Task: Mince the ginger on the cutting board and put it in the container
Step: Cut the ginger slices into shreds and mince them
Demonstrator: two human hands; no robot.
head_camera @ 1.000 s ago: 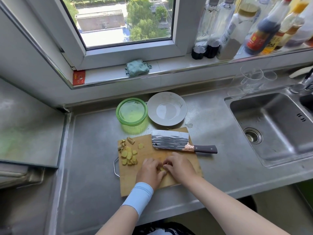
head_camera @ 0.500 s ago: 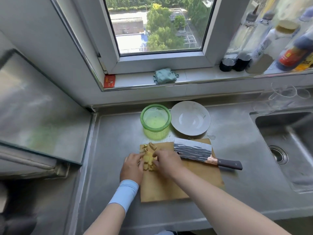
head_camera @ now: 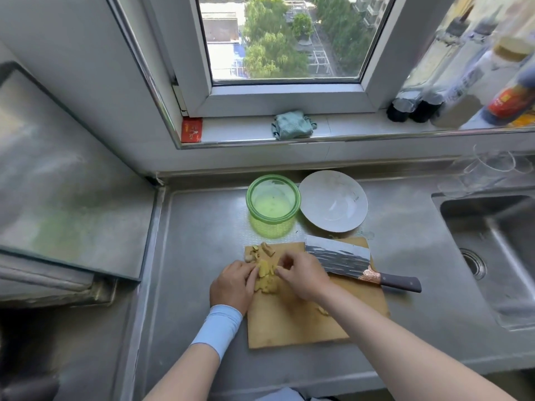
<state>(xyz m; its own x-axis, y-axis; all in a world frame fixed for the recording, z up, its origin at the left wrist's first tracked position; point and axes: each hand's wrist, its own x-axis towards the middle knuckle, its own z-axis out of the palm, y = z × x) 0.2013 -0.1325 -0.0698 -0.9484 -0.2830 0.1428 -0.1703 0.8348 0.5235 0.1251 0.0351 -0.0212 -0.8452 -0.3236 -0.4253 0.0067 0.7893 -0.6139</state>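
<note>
At the far left corner of the cutting board (head_camera: 304, 328), your left hand (head_camera: 231, 285) and right hand (head_camera: 304, 276), both loosely curled, herd the ginger (head_camera: 265, 280) together for mincing; whether either pinches any, I cannot tell.

The shiny grey metal table (head_camera: 202, 285) runs along under the window. A flat brown wooden cutting board (head_camera: 289, 322) lies on it, near the front edge. Just behind the board sits a round see-through green plastic container (head_camera: 251, 202), and a round white bowl (head_camera: 333, 206) sits right beside it. Far off to the right, some clear glasses (head_camera: 489, 169) stand at the back, behind a deep metal sink (head_camera: 492, 256) set into the table.
</note>
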